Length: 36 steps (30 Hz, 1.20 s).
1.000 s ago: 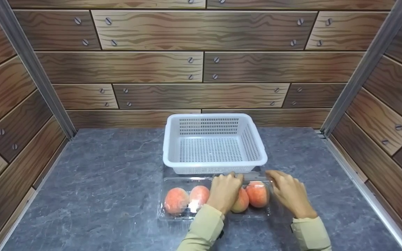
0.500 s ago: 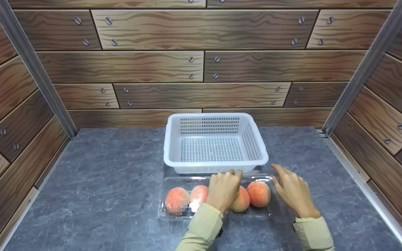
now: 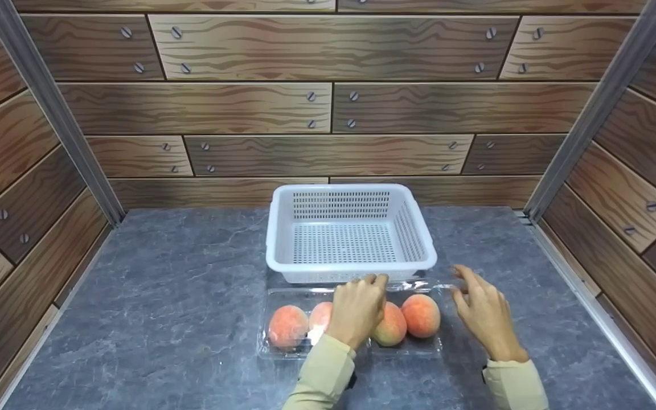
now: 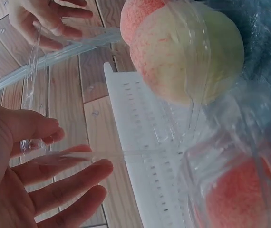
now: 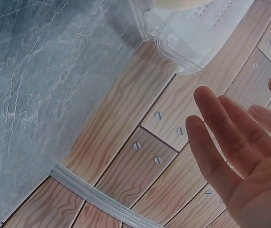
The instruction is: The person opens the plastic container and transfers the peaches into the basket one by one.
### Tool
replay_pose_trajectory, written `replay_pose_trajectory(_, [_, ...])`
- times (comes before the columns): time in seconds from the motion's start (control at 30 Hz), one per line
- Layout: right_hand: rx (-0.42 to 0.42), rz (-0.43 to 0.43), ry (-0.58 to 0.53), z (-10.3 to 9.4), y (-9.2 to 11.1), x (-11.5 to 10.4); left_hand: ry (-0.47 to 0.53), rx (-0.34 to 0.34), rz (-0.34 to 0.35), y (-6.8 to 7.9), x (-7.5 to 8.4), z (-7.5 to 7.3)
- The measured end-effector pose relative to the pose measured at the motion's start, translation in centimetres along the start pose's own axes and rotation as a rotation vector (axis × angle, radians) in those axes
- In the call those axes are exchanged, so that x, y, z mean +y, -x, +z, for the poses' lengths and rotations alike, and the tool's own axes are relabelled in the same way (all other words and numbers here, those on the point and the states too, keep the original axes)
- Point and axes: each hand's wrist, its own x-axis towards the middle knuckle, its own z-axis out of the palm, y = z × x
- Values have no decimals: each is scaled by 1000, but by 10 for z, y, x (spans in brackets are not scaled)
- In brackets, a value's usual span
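Observation:
A clear plastic clamshell box (image 3: 408, 349) lies in front of the white basket, holding several red-and-yellow peaches (image 3: 421, 316). My left hand (image 3: 356, 312) reaches over the box in the head view and hides part of its middle. In the left wrist view, the left thumb and forefinger pinch the clear lid edge (image 4: 33, 146), while the other fingers stay extended. At the lid's far right corner, my right hand (image 3: 486, 319) has the thin plastic between thumb and fingers. In the right wrist view, the right fingers (image 5: 221, 137) look fairly straight, and the thumb is mostly cut off.
A white perforated basket (image 3: 351, 267) stands just behind the box, with nothing in it. Wood-patterned walls (image 3: 259, 108) and metal corner posts (image 3: 60, 119) enclose the grey marbled tabletop (image 3: 180, 296).
My right hand has moved a little right and away from me, with the lid's right corner rising. The left hand has shifted slightly left. Box base and basket stay put.

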Motion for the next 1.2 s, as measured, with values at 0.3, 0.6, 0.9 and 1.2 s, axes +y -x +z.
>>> replay_pose_trajectory(0.3, [27,35,2,2,9,3,41,19,-23,4,-7,-4])
replay_pose_trajectory(0.6, [19,111,-42,5,18,6,28,0,-42,14,-10,-2])
replay_pose_trajectory(0.9, [-46,167,-36,5,21,3,13,-62,-73,23,-16,-2])
replay_pose_trajectory(1.2, [-61,134,-21,9,20,2,44,-77,-79,26,-17,0])
